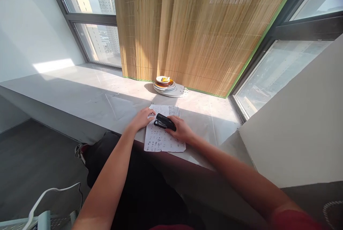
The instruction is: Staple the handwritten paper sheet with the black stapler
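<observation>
A black stapler (164, 121) lies slantwise over a handwritten sheet of paper (163, 143), its front end toward the left. My right hand (181, 129) is closed around the stapler's rear end. At the sheet's upper left edge, my left hand (141, 119) has its thumb and fingers curled toward each other, close to the stapler's front. Whether anything small sits between those fingertips cannot be made out. The sheet rests on a pale windowsill (88, 97), near its front edge, with a printed block at its top right.
Stacked plates (171, 93) with an orange item on top stand behind the sheet, against a bamboo blind (182, 37). A white wall (297, 126) bounds the sill on the right. A white cable (50, 190) runs at the lower left.
</observation>
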The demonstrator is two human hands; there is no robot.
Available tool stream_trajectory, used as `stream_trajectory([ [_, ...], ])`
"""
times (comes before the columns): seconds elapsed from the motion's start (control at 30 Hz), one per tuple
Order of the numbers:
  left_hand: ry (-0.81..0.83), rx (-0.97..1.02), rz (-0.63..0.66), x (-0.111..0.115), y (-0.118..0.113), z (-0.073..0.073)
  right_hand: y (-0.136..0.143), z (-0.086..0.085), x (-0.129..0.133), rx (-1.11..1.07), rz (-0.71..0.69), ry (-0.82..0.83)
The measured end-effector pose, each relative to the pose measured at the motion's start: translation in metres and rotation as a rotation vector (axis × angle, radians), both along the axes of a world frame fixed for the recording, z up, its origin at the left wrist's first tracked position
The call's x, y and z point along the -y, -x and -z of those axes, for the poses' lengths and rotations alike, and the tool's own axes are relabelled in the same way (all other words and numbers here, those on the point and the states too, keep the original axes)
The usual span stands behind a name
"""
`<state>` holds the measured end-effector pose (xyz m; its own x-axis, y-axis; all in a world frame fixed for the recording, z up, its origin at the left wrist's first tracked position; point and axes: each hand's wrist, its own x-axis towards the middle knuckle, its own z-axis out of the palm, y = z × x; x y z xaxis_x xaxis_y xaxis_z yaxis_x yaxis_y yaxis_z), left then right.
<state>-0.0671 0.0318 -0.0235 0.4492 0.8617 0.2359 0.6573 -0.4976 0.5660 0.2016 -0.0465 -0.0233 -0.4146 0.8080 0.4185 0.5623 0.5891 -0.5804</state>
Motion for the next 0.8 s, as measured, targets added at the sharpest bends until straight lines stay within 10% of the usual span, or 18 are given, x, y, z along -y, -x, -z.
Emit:
stream_trajectory([
  [0.37, 0.101, 0.001, -0.009, 0.003, 0.002, -0.009, -0.01, 0.002, -0.016, -0.282, 0.151, 0.022],
  [0.8, 0.288, 0.279, -0.191, -0.009, 0.005, 0.0, -0.011, 0.009, -0.022, -0.083, 0.135, 0.244],
])
